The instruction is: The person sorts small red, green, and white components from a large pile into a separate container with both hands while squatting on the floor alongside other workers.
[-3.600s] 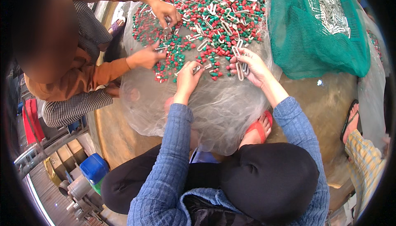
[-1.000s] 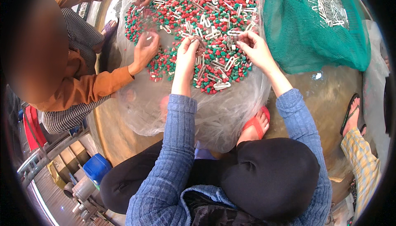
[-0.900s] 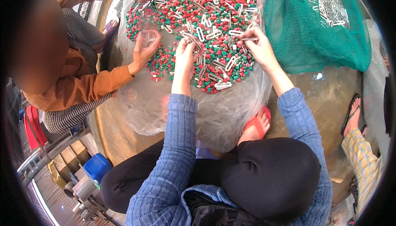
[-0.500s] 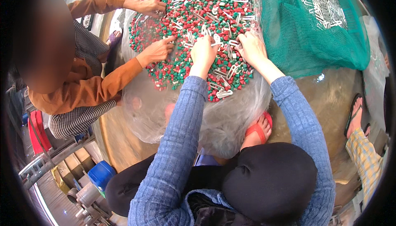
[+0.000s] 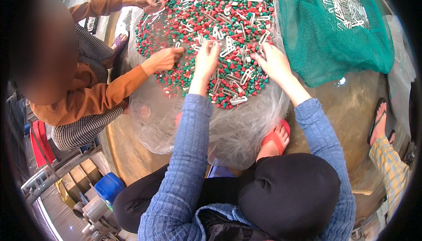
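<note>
Head view: a heap of red and green cones [image 5: 206, 17] mixed with silvery metal clips [image 5: 228, 47] is spread on clear plastic sheeting [image 5: 246, 131] at upper centre, apparently for sorting. The left hand [image 5: 207, 56] is pressed into it, fingers loosely spread; the right hand [image 5: 274, 61] is curled over clips, its hold not discernible. Picked clips are seen in the green net [image 5: 325, 39], upper right
</note>
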A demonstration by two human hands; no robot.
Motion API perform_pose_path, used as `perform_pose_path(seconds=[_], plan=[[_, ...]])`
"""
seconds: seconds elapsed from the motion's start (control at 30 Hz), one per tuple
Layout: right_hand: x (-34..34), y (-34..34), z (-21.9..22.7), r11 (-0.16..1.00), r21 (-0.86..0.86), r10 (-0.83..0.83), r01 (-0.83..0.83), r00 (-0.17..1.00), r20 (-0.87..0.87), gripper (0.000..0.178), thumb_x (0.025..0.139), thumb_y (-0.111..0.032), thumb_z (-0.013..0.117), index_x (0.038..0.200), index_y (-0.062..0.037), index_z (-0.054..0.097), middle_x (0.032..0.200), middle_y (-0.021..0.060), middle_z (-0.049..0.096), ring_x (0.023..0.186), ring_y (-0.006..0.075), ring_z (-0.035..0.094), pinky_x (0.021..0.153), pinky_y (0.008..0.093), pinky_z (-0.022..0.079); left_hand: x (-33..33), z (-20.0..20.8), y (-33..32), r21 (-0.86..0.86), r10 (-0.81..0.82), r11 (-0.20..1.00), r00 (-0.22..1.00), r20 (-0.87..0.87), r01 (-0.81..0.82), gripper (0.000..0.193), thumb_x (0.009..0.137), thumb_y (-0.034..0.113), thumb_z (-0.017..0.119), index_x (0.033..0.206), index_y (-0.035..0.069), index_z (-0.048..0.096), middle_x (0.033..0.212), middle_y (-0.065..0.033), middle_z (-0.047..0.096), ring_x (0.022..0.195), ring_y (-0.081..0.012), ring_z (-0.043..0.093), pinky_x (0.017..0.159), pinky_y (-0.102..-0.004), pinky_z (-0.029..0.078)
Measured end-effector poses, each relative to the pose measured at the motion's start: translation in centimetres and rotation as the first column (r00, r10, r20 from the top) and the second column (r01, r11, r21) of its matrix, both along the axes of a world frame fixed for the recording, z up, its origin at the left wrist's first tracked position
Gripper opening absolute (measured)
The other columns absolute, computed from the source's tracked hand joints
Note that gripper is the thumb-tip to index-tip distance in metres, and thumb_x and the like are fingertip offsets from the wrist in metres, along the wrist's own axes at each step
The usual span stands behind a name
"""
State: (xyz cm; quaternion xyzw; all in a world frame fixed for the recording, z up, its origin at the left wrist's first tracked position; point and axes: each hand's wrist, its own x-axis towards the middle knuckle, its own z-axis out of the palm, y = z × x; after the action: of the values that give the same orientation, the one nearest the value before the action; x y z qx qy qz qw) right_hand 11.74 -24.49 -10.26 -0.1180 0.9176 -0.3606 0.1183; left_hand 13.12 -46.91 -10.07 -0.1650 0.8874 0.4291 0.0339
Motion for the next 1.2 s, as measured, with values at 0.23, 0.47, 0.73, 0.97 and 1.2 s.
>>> perform_pose_path(seconds=[0.23,0.47,0.73,0.97,1.2], plan=[[-0.7,0.7,-1.2,0.969,-0.228,-0.060,0.090,0.989,0.136,0.025,0.082,-0.025,0.063,0.087,-0.0031,0.053,0.083,0.0108,0.059,0.073,0.0239,0.060,0.068,0.0350,0.048,-0.6,-3.2,1.1,0.026,-0.027,0.999,0.983,-0.180,0.032,0.023,0.081,0.023,0.064,0.095,0.006,0.056,0.082,-0.0079,0.062,0.073,-0.0187,0.060,0.068,-0.0341,0.047],[-2.0,-0.5,-1.1,0.860,-0.486,0.001,0.157,0.951,0.308,0.020,0.091,-0.021,0.050,0.101,-0.0042,0.047,0.088,0.0074,0.061,0.085,0.0154,0.059,0.072,0.0300,0.047,-0.5,-0.9,-4.6,0.340,0.515,0.825,0.849,-0.118,-0.452,0.039,0.087,0.023,0.054,0.116,0.002,0.039,0.091,-0.0152,0.060,0.083,-0.0208,0.060,0.069,-0.0323,0.048],[-1.6,-2.8,-1.8,0.997,-0.016,0.080,-0.079,0.991,0.103,0.035,0.079,-0.032,0.065,0.097,-0.0027,0.057,0.088,0.0152,0.061,0.085,0.0279,0.062,0.075,0.0396,0.048,-1.0,-2.1,0.1,-0.338,0.031,0.941,0.994,0.106,0.007,0.047,0.080,0.039,0.065,0.112,0.006,0.058,0.098,-0.0175,0.064,0.094,-0.0308,0.062,0.081,-0.0370,0.047],[-0.4,-0.3,0.1,0.659,-0.610,0.123,0.440,0.737,0.665,0.024,0.084,-0.023,0.059,0.099,-0.0051,0.052,0.088,0.0043,0.062,0.077,0.0132,0.060,0.066,0.0292,0.048,1.8,1.4,0.4,0.357,0.058,0.933,0.998,-0.009,-0.051,0.021,0.092,0.024,0.053,0.102,0.007,0.061,0.087,0.0003,0.061,0.071,-0.0047,0.049,0.062,-0.0204,0.038],[2.1,-0.6,-1.5,0.706,-0.689,0.213,0.165,0.878,0.428,0.029,0.084,-0.003,0.047,0.112,-0.0092,0.046,0.085,0.0011,0.054,0.072,0.0098,0.054,0.063,0.0255,0.044,5.2,1.8,-1.9,0.265,0.253,0.932,0.967,0.016,-0.248,0.021,0.093,0.022,0.050,0.105,0.005,0.049,0.073,-0.0028,0.056,0.061,-0.0111,0.051,0.057,-0.0288,0.042]])
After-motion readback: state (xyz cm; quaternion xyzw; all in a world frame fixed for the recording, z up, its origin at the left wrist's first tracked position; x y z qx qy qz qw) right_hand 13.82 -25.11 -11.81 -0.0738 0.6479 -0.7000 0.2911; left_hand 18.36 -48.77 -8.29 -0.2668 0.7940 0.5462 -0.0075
